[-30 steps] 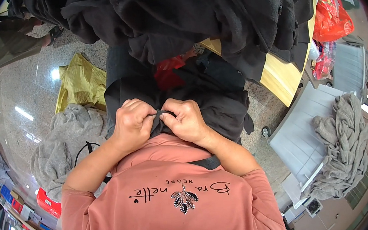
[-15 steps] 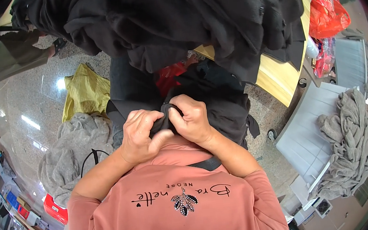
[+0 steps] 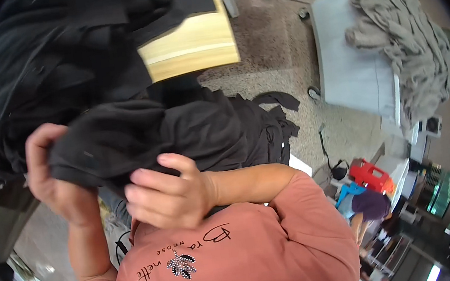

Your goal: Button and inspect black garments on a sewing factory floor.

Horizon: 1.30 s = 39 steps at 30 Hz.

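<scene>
The black garment (image 3: 207, 131) in front of me is soft, matte cloth, bunched into thick folds and rounded bulges; it lies on my side of the worktop (image 3: 191, 41), just nearer me than its bare corner. A narrow, limp strip (image 3: 281, 100) of the same black trails off its right end. On the worktop, to the left of that bare corner, sits a heaped black pile (image 3: 44, 66), creased and draped over the edges. The worktop itself is pale, smooth wood with a lighter line across it and a straight near edge.

To the right of the worktop there is open speckled floor (image 3: 278, 73), reaching as far as a light grey wheeled cart (image 3: 343, 60) with flat sides. Grey fabric (image 3: 408, 42), loose and ropy in its folds, hangs over the cart's far side.

My left hand (image 3: 57, 173) is curved about the garment's left end, index finger raised and bent; cloth hides the other fingers, so I cannot tell how firmly it grips. My right hand (image 3: 167, 191), blurred, is loosely open at the garment's near edge, fingers slightly bent and thumb apart. I cannot tell whether its fingertips touch the cloth.
</scene>
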Each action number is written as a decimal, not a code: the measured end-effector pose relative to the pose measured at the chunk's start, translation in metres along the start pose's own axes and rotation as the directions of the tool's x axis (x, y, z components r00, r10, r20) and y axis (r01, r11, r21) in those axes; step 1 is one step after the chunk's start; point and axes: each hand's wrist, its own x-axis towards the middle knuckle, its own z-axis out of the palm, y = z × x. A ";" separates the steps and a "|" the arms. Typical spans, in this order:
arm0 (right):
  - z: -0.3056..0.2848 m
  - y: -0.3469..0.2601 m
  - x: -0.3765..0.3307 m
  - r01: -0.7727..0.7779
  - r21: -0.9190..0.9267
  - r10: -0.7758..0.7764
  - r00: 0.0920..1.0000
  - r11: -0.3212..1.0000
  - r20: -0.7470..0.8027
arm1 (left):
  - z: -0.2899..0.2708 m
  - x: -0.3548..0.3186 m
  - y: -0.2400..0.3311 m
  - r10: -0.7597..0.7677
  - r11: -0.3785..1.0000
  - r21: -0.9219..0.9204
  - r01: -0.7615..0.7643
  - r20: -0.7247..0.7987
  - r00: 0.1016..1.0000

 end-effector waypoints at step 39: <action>-0.109 0.083 -0.117 -0.242 -0.695 0.581 -0.404 0.677 0.706 | -0.044 0.087 0.032 0.557 0.179 0.628 -0.758 0.570 0.604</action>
